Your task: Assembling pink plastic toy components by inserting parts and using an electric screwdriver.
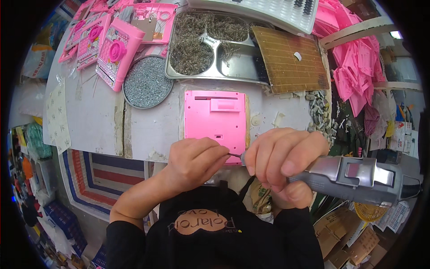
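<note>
Case (208,121), pink, lies flat on the bench (148,134) — it seems light, stiff, a little slippery, so better held by its side edges. Right hand (284,157) grasps the driver (358,179); left hand (192,157) pinches near the bit (235,155), on what I cannot tell — and covers a near corner. Dish (148,107) and tray (237,69) stand beyond.

Pink rect. panel (208,121) lies flat nr grey driver (354,178)
</note>
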`<state>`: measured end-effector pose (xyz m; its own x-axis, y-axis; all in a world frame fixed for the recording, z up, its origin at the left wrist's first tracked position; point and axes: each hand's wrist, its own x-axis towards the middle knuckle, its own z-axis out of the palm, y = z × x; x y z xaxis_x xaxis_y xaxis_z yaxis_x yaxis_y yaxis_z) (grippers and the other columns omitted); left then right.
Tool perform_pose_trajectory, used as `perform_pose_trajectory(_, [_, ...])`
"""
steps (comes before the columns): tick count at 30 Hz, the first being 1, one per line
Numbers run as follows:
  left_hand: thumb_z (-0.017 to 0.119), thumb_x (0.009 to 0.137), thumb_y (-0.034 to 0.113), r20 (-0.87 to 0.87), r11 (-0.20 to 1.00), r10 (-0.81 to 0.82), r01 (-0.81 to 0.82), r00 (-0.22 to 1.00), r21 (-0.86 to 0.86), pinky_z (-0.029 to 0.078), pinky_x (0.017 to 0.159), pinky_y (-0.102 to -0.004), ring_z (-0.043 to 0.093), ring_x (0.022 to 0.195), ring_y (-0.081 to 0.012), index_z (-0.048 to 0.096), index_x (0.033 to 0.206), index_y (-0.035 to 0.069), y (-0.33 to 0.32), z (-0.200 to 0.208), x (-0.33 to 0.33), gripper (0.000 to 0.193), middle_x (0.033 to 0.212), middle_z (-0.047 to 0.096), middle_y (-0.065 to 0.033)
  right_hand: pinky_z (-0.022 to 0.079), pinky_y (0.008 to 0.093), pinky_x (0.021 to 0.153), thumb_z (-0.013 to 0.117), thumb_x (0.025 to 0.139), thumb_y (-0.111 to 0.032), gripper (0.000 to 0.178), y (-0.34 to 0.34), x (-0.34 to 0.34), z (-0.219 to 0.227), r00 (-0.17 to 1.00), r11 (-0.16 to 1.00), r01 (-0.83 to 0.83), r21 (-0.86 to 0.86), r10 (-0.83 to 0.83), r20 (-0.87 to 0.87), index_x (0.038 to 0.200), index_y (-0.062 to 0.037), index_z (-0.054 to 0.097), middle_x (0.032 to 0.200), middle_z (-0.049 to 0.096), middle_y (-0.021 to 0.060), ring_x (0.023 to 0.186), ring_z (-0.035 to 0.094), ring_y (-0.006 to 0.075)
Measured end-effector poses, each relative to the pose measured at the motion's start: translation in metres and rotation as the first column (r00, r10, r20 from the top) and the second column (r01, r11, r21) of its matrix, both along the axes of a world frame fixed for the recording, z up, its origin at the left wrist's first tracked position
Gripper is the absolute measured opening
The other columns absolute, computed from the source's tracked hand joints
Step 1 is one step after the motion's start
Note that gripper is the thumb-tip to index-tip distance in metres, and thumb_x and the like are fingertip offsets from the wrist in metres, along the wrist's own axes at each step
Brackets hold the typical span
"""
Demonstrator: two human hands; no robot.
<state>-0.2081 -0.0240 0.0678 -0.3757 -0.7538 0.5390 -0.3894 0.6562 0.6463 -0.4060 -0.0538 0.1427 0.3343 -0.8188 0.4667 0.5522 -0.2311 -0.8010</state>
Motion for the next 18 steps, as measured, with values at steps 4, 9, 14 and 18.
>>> perform_pose_trajectory(4, [0.081, 0.077, 0.009, 0.072, 0.994, -0.107, 0.106, 0.992, 0.019, 0.054, 0.065, -0.0357, 0.068, 0.073, -0.0227, 0.073, 0.096, 0.008, -0.011, -0.005, 0.006, 0.020, 0.089, 0.071, -0.0052, 0.048, 0.0319, 0.054, 0.076, 0.091, -0.020, 0.026, 0.005, -0.010, -0.003, 1.000, 0.998, 0.010, 0.055, -0.008, -0.021, 0.107, -0.0093, 0.059, 0.061, 0.056, -0.0012, 0.050, 0.054, 0.0141])
perform_pose_trajectory(9, [0.080, 0.079, 0.009, 0.142, 0.987, -0.145, 0.153, 0.979, -0.053, 0.052, 0.088, -0.0415, 0.071, 0.101, -0.0263, 0.072, 0.096, 0.009, -0.045, -0.022, 0.011, 0.019, 0.104, 0.075, -0.0053, 0.050, 0.0381, 0.063, 0.075, 0.085, -0.009, 0.025, 0.026, -0.034, -0.013, 0.999, 0.986, 0.034, 0.165, -0.034, -0.003, 0.104, -0.0015, 0.061, 0.068, 0.060, 0.0050, 0.060, 0.057, 0.0200])
perform_pose_trajectory(14, [0.078, 0.082, 0.013, 0.134, 0.986, -0.164, 0.160, 0.977, 0.038, 0.051, 0.095, -0.0419, 0.071, 0.110, -0.0244, 0.071, 0.093, 0.010, -0.042, -0.035, 0.007, 0.014, 0.112, 0.076, -0.0038, 0.052, 0.0369, 0.056, 0.073, 0.081, -0.003, 0.025, 0.036, -0.036, -0.036, 0.997, 0.998, 0.023, 0.056, -0.019, -0.070, 0.103, 0.0008, 0.060, 0.066, 0.061, 0.0075, 0.054, 0.058, 0.0212])
perform_pose_trajectory(18, [0.078, 0.083, 0.014, 0.133, 0.987, -0.159, 0.154, 0.978, 0.045, 0.051, 0.095, -0.0418, 0.072, 0.110, -0.0234, 0.071, 0.094, 0.010, -0.043, -0.033, 0.008, 0.013, 0.112, 0.076, -0.0036, 0.054, 0.0358, 0.055, 0.073, 0.078, 0.003, 0.021, 0.038, -0.024, -0.039, 0.987, 0.999, 0.048, -0.009, -0.048, -0.155, 0.095, -0.0002, 0.060, 0.066, 0.060, 0.0072, 0.054, 0.060, 0.0224])
